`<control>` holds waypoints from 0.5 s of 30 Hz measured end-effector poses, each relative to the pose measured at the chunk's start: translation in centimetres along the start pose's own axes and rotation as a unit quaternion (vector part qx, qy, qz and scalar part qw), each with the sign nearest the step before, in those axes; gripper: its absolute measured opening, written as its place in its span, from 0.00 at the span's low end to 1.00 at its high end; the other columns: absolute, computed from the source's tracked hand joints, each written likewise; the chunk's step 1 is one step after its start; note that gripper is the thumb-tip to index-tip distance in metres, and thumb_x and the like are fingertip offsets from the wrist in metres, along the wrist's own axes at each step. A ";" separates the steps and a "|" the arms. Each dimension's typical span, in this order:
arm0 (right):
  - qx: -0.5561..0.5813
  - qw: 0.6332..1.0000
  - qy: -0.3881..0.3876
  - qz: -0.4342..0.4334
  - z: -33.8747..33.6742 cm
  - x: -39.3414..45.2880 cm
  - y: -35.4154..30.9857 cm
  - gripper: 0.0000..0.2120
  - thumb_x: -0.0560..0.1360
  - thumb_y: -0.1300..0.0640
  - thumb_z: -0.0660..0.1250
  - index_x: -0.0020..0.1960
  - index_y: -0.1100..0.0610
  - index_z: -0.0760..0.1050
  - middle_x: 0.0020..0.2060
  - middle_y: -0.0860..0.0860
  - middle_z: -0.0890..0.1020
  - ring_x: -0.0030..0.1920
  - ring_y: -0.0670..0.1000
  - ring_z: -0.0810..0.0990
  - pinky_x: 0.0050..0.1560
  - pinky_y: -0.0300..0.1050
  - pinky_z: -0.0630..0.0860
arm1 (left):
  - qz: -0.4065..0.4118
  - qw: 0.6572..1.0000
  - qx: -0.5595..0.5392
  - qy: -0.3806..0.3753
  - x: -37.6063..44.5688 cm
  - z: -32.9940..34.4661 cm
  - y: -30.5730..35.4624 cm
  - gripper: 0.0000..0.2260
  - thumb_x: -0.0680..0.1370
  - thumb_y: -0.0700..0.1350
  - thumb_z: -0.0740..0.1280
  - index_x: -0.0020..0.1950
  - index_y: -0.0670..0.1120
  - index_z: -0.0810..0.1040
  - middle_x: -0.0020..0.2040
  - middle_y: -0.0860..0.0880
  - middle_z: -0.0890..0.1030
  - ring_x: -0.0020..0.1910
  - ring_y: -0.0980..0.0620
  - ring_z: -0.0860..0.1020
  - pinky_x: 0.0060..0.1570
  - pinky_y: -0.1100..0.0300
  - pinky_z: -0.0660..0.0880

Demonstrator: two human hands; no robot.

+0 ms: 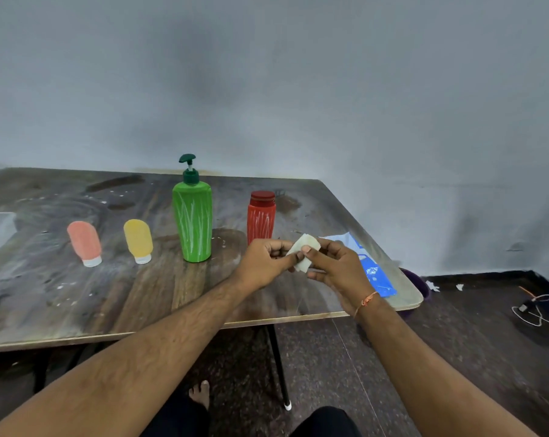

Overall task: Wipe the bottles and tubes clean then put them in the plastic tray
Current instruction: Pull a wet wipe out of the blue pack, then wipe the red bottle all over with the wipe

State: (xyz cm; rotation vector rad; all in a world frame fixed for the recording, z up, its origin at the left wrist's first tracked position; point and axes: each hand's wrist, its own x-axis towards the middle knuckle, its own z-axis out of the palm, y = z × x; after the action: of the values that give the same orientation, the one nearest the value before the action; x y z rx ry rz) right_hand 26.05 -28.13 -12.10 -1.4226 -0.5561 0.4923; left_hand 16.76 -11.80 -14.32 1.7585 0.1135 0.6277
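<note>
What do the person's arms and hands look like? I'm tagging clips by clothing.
Both forearms are bare, with no sleeves or gloves in view. The right hand has a thin orange thread bracelet at the wrist. The left hand shows no jewellery.

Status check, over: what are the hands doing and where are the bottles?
Left hand and right hand both pinch the white wipe. Green bottle, red bottle, pink tube, yellow tube stand untouched. Nothing blocking.
</note>
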 end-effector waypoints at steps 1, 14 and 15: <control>0.004 1.000 -0.017 0.004 0.7 -0.2 0.2 0.12 0.77 0.55 0.78 0.59 0.55 0.84 0.52 0.52 0.89 0.54 0.54 0.88 0.57 0.52 0.83 | -0.002 1.000 0.003 0.016 -0.4 -0.6 0.1 0.08 0.79 0.42 0.76 0.57 0.44 0.87 0.46 0.46 0.89 0.42 0.47 0.87 0.48 0.53 0.84; -0.012 0.998 0.054 0.024 5.4 1.9 4.5 0.07 0.80 0.57 0.74 0.57 0.55 0.83 0.51 0.52 0.89 0.55 0.53 0.88 0.61 0.59 0.84 | -0.093 0.974 0.127 0.162 -3.0 -6.0 -4.2 0.25 0.77 0.55 0.77 0.71 0.52 0.75 0.63 0.55 0.79 0.59 0.59 0.79 0.59 0.60 0.78; -0.009 0.998 0.063 0.030 5.2 2.3 5.0 0.07 0.81 0.56 0.73 0.59 0.54 0.83 0.53 0.52 0.89 0.56 0.53 0.88 0.61 0.59 0.84 | -0.099 0.972 0.132 0.166 -2.9 -6.1 -4.6 0.26 0.78 0.54 0.75 0.74 0.52 0.72 0.66 0.55 0.77 0.61 0.59 0.77 0.61 0.61 0.76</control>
State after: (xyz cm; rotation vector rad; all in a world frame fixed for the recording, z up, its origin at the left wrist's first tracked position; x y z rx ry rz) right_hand 24.58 -22.22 -16.57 -1.4802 -0.4185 0.4432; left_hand 12.61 -6.27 -18.70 1.8513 0.6213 0.7833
